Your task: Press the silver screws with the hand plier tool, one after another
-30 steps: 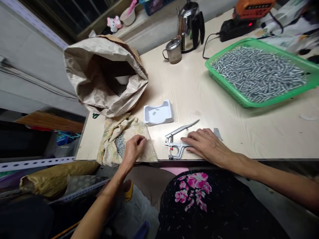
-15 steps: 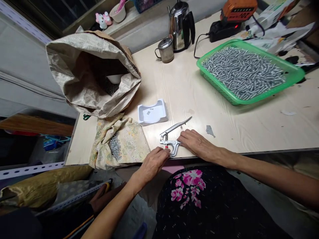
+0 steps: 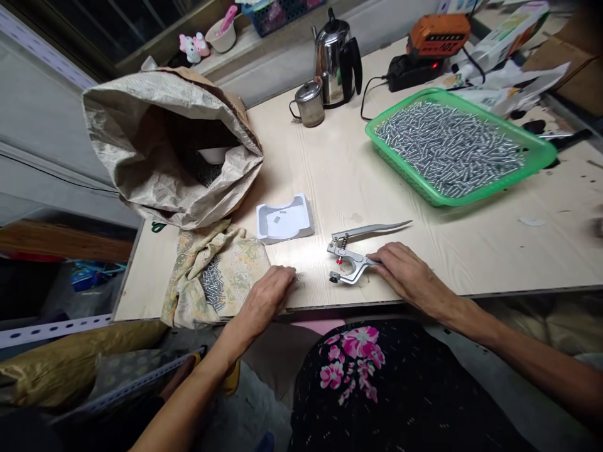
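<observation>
My right hand (image 3: 407, 273) is closed round the lower handle of the silver hand pliers (image 3: 355, 257), whose upper handle stands raised. Left of the pliers' jaw, my left hand (image 3: 269, 290) is pinched over the table edge, with a tiny metallic piece at its fingertips that is too small to make out. Small metal pins (image 3: 213, 284) lie in a pile on the patterned cloth (image 3: 245, 267). Behind my left hand, a white tray (image 3: 284, 220) holds a few tiny pieces.
A green basket (image 3: 494, 189) full of metal pins stands at the right. At the left is a large open sack (image 3: 174, 194). A metal cup (image 3: 309, 105), a kettle (image 3: 332, 63) and an orange battery (image 3: 438, 34) on a charger stand at the back.
The pliers have moved right with my right hand. My left hand has moved left, away from the pliers' jaw. The view has also shifted slightly.
</observation>
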Demonstrator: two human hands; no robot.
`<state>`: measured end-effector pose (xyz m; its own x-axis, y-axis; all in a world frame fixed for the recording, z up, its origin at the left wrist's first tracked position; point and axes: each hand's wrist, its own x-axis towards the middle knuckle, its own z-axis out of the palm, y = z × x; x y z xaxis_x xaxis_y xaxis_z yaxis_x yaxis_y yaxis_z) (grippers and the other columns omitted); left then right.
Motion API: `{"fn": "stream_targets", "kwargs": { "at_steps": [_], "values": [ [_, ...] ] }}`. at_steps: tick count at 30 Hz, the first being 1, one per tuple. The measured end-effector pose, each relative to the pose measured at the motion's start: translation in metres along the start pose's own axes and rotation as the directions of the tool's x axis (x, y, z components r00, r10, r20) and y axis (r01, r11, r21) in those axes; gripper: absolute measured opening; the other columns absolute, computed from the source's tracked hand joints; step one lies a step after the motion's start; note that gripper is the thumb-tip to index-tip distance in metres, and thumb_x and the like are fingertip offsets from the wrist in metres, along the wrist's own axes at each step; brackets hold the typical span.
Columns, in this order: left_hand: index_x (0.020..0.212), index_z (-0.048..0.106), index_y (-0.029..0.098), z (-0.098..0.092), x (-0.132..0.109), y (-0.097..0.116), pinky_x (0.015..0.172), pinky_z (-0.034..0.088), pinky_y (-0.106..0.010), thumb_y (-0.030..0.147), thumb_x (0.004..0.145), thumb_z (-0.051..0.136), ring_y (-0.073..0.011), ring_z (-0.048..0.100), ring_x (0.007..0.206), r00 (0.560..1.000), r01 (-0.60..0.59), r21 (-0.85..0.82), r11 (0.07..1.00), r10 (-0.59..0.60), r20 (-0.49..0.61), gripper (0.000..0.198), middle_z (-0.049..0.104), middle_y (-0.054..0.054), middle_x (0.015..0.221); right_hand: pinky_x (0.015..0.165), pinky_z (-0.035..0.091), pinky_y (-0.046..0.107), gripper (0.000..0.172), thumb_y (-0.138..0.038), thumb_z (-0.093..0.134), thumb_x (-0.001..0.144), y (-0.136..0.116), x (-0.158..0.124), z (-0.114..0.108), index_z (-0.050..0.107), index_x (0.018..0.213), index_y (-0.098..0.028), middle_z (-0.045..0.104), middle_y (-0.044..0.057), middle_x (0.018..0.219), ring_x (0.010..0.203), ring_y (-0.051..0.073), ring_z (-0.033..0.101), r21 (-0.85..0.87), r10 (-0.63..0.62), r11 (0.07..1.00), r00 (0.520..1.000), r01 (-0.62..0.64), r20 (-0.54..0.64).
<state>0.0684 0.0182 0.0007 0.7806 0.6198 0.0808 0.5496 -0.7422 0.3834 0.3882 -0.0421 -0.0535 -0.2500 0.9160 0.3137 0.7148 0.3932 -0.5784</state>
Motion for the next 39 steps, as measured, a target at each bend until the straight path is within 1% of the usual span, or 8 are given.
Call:
{"fn": "stream_targets", "kwargs": {
  "at_steps": [6,9,12,16,20,23,27,39],
  "values": [
    [0.107,0.061,0.017,0.006,0.005,0.006,0.085,0.052,-0.036,0.013,0.097,0.047,-0.0216,0.059,0.099,0.999,-0.003,0.041,0.999,0.004,-0.038,0.018,0.067,-0.013,0.113,0.077,0.045,0.037,0.018,-0.026,0.043,0.100,0.001,-0.004,0.004,0.058,0.100,-0.016,0.060,0.009,0.090,0.087,0.022,0.054,-0.028,0.009,1.000,1.000,-0.009,-0.005],
    [0.097,0.066,0.018,0.008,0.006,0.005,0.085,0.051,-0.037,0.019,0.095,0.053,-0.0226,0.061,0.097,0.977,0.147,-0.028,0.989,-0.150,-0.154,0.013,0.070,-0.012,0.108,0.077,0.044,0.037,0.019,-0.027,0.043,0.100,0.001,-0.006,0.006,0.059,0.101,-0.017,0.061,0.008,0.090,0.088,0.022,0.054,-0.031,0.003,1.000,1.000,-0.004,-0.013],
    [0.086,0.069,0.017,0.004,0.012,0.003,0.072,0.050,-0.031,0.029,0.090,0.061,-0.0184,0.062,0.076,0.838,0.416,-0.333,0.846,-0.499,-0.222,0.015,0.069,-0.006,0.080,0.077,0.042,0.036,0.020,-0.027,0.043,0.100,0.003,-0.005,0.010,0.060,0.102,-0.016,0.061,0.009,0.091,0.088,0.022,0.054,-0.077,-0.015,0.997,1.000,0.014,-0.008],
    [0.080,0.068,0.015,0.006,0.024,0.013,0.058,0.047,-0.025,0.041,0.078,0.071,-0.0130,0.057,0.056,0.680,0.524,-0.743,0.416,-0.730,0.071,0.027,0.063,-0.001,0.063,0.076,0.040,0.037,0.022,-0.027,0.044,0.100,0.000,0.002,0.017,0.063,0.099,-0.016,0.062,0.008,0.088,0.084,0.022,0.053,-0.173,-0.039,0.984,0.998,0.048,0.055],
    [0.080,0.069,0.014,0.019,0.035,0.042,0.059,0.048,-0.024,0.043,0.073,0.074,-0.0124,0.058,0.057,0.670,0.508,-0.798,0.323,-0.731,0.131,0.030,0.064,0.000,0.063,0.078,0.039,0.040,0.022,-0.025,0.045,0.100,-0.020,0.019,0.018,0.065,0.102,-0.017,0.063,0.009,0.091,0.087,0.024,0.054,-0.207,0.025,0.978,0.997,-0.010,0.071],
    [0.078,0.069,0.014,0.025,0.041,0.060,0.058,0.044,-0.022,0.041,0.076,0.072,-0.0114,0.055,0.058,0.684,0.496,-0.786,0.369,-0.723,0.092,0.027,0.062,0.001,0.062,0.078,0.043,0.036,0.018,-0.030,0.050,0.098,-0.040,0.037,0.016,0.062,0.103,-0.017,0.065,0.008,0.096,0.088,0.021,0.057,0.134,0.077,0.987,0.994,-0.086,0.073],
    [0.083,0.070,0.014,0.027,0.042,0.070,0.061,0.045,-0.023,0.039,0.078,0.070,-0.0121,0.056,0.061,0.703,0.486,-0.798,0.355,-0.702,0.116,0.025,0.065,-0.001,0.067,0.065,0.043,0.027,0.015,-0.032,0.058,0.094,-0.058,0.053,0.018,0.060,0.087,-0.019,0.063,0.001,0.082,0.072,0.013,0.057,0.544,0.140,0.814,0.978,-0.204,0.157],
    [0.071,0.064,0.014,0.037,0.016,0.058,0.052,0.044,-0.023,0.049,0.065,0.082,-0.0105,0.056,0.048,0.651,0.501,-0.858,0.116,-0.704,0.285,0.039,0.062,0.002,0.056,0.060,0.040,0.025,0.017,-0.030,0.056,0.089,-0.068,0.051,0.042,0.062,0.078,-0.018,0.061,-0.001,0.070,0.064,0.011,0.053,0.619,0.188,0.696,0.924,-0.364,0.332]
  ]
}}
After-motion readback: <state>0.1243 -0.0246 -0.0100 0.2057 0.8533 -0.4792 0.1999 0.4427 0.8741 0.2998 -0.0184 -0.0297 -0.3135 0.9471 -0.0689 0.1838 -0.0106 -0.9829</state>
